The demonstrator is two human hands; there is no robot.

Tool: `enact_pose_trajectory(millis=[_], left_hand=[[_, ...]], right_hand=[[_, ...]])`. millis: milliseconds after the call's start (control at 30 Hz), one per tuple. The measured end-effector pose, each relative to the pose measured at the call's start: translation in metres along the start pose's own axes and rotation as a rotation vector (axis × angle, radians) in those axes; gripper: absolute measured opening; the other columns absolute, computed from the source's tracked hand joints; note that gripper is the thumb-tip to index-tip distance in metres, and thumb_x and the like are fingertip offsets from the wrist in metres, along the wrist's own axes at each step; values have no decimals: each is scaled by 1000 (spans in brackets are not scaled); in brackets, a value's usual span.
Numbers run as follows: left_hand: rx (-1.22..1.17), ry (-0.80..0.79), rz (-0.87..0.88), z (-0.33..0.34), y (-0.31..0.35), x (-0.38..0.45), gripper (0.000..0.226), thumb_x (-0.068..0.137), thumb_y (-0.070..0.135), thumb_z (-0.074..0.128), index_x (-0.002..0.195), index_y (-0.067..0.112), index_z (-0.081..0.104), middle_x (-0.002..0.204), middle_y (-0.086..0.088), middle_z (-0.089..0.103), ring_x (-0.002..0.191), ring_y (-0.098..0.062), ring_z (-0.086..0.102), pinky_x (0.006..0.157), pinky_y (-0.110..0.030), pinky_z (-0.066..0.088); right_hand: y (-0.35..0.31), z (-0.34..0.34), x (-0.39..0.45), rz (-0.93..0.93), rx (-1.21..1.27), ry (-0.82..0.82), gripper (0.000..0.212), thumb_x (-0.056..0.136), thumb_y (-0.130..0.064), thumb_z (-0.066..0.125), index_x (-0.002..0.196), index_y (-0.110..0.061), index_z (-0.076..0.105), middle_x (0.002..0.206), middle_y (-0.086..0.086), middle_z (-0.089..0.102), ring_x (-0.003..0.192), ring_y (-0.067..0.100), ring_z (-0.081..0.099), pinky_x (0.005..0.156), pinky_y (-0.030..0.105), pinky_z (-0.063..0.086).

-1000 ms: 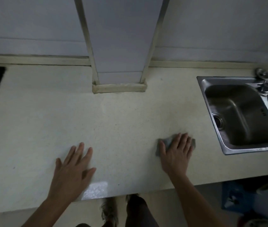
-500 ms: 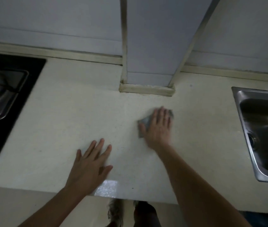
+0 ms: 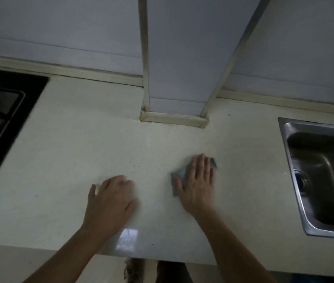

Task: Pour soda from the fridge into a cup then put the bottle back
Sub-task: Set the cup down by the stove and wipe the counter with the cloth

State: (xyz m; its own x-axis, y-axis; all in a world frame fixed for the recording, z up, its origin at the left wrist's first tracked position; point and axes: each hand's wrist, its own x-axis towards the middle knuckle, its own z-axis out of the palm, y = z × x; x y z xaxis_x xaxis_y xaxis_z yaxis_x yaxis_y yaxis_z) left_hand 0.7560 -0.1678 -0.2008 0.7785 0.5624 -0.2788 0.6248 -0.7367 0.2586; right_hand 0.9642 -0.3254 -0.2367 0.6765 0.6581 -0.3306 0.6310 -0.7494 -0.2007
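Observation:
My right hand (image 3: 198, 184) lies flat on a small grey cloth (image 3: 179, 177) and presses it onto the pale countertop (image 3: 80, 160). The cloth shows only at the hand's left side and past the fingertips. My left hand (image 3: 111, 198) rests on the counter to the left of it, fingers curled and blurred, holding nothing that I can see. No soda bottle, cup or fridge is in view.
A steel sink (image 3: 321, 176) is set into the counter at the right. A black gas hob (image 3: 2, 119) lies at the left. A white square column (image 3: 178, 78) rises from the counter's back edge. The counter's front edge runs just below my wrists.
My right hand has slid the cloth from near the sink toward the column, then back toward me. My left hand's fingers have curled in. The view has shifted left, bringing in the hob.

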Motion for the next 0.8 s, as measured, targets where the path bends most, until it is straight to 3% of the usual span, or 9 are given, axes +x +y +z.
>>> enact_pose_trajectory(millis=[100,233,300,367,467,600,800], left_hand=[[-76,-61,58,5,27,30,70,95,49,53,155,31,24,166,8,9,152,-18,12,117,-55,19],[-36,-108,58,16,45,51,84,92,63,48,157,32,6,164,7,-10,152,-20,-5,117,-60,16],[43,-119,36,21,48,54,86,88,72,40,157,30,10,165,4,-5,152,-23,0,113,-65,22],[77,-141,25,21,49,54,87,82,77,33,154,28,27,165,1,13,150,-25,15,104,-68,33],[102,-157,24,22,48,53,86,79,75,38,148,25,42,160,-2,31,145,-29,31,93,-69,43],[138,-139,30,21,49,54,86,77,73,42,147,24,42,159,-4,33,144,-25,26,90,-66,47],[116,-131,19,22,49,52,87,80,75,38,152,26,35,162,-2,27,146,-27,27,99,-65,39]], right_hand=[[44,-11,-10,-227,-105,-54,88,93,-75,5,154,-15,-15,160,8,-26,146,20,-30,122,43,-7],[128,-39,38,-3,-25,4,88,94,-75,12,153,-18,-21,160,7,-28,146,21,-29,122,46,-7],[146,-50,72,62,-3,24,90,92,-76,11,152,-17,-22,160,8,-29,146,23,-28,121,44,-11],[149,-62,109,146,29,31,94,90,-77,10,152,-14,-21,159,11,-28,146,26,-26,118,42,-15],[133,-73,158,329,114,100,95,91,-75,11,153,-9,-16,160,17,-22,148,31,-21,120,46,-11],[103,-86,204,489,224,187,97,91,-73,15,153,-3,-10,162,21,-15,149,35,-14,121,49,-6],[104,-93,236,478,210,206,100,90,-76,16,153,-4,-11,162,20,-15,149,34,-14,119,46,-9]])
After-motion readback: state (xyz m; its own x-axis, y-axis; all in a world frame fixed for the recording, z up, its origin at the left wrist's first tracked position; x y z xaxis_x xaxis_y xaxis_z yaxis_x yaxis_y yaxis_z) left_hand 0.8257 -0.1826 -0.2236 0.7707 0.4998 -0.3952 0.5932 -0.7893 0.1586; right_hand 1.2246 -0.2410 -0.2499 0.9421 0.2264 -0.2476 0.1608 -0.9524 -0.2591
